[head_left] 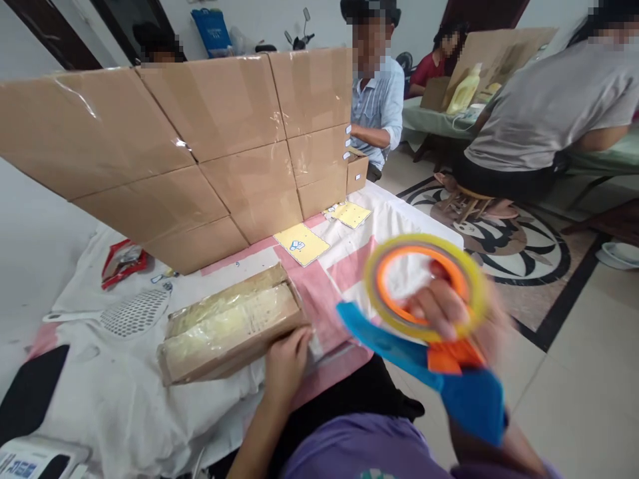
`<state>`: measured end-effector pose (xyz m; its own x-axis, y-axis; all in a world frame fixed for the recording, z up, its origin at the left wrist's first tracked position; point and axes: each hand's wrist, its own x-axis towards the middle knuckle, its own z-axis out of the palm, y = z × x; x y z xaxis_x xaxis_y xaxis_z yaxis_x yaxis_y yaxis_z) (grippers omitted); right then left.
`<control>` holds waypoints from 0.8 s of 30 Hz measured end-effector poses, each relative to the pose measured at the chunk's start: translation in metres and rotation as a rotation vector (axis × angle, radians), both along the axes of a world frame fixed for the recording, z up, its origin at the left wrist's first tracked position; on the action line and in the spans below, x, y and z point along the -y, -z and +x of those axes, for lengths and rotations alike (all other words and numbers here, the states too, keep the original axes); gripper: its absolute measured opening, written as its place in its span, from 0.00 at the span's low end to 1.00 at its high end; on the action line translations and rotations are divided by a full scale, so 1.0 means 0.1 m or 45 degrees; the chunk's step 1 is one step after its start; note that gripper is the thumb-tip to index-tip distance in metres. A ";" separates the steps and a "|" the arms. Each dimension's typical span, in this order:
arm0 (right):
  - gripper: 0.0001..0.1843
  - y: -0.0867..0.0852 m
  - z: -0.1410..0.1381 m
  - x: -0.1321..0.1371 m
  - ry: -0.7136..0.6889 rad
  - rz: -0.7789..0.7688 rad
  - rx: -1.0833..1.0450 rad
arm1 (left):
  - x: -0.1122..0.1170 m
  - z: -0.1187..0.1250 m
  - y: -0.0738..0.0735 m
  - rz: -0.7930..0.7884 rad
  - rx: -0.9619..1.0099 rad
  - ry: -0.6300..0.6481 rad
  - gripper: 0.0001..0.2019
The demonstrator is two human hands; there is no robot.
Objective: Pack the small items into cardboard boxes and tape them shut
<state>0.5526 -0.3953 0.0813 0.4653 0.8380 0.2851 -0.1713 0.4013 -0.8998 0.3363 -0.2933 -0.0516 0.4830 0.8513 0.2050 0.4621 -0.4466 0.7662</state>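
Your right hand [452,316] blurred, fingers wrapped round blue-and-orange tape dispenser [472,402], tape roll [424,241] mounted, right of table edge. Your left hand [287,359] at near right corner of taped cardboard box [232,332], fingers bent; grip unclear, can't tell. Box lies on pink-and-white cloth [120,392], before cardboard partition [234,113].

Motion blurs the right grip [444,309], the blue and orange plastic tape dispenser [469,402] and its round yellow tape roll [373,287]. The tall wall of brown cardboard boxes [239,176] runs past the left edge and hides most of a person [157,56] behind it. That edge also crops the flat black panel [34,389] and the white device with blue lettering [54,449]. Marks on the yellow paper sheet [312,247] are too small to read.
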 end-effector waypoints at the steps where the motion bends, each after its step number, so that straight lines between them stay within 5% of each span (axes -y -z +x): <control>1: 0.24 0.00 0.09 0.18 0.077 0.027 0.018 | 0.03 -0.04 0.01 -0.043 0.019 -0.022 0.14; 3: 0.24 0.07 0.27 0.33 0.332 -0.051 0.162 | 0.11 -0.07 -0.07 -0.265 0.076 -0.007 0.13; 5: 0.15 0.25 0.43 0.14 0.670 -0.058 0.089 | 0.15 -0.04 -0.22 -0.466 0.174 -0.032 0.14; 6: 0.12 0.37 0.49 -0.07 0.686 -0.098 0.053 | 0.15 -0.01 -0.30 -0.551 0.232 -0.077 0.14; 11: 0.26 0.95 0.56 -1.49 0.022 -0.209 0.153 | -0.02 0.05 -0.63 -0.794 0.540 -0.284 0.21; 15: 0.30 1.19 0.50 -2.09 -0.017 -0.361 0.258 | -0.07 -0.03 -0.78 -0.845 0.683 -0.344 0.21; 20: 0.29 1.13 0.59 -1.90 0.281 -0.514 0.345 | -0.04 -0.17 -0.90 -0.773 0.690 -0.430 0.21; 23: 0.25 0.77 0.39 -1.53 0.593 -0.379 0.621 | -0.04 -0.25 -0.94 -0.725 0.648 -0.486 0.20; 24: 0.19 0.62 0.24 -1.40 0.538 -0.261 0.780 | -0.04 -0.26 -0.94 -0.713 0.637 -0.496 0.20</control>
<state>0.5761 -0.2553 0.0198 0.5666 0.6880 0.4534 0.5119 0.1372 -0.8480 0.3103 -0.2890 0.0427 0.0984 0.9778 -0.1852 0.0516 0.1809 0.9822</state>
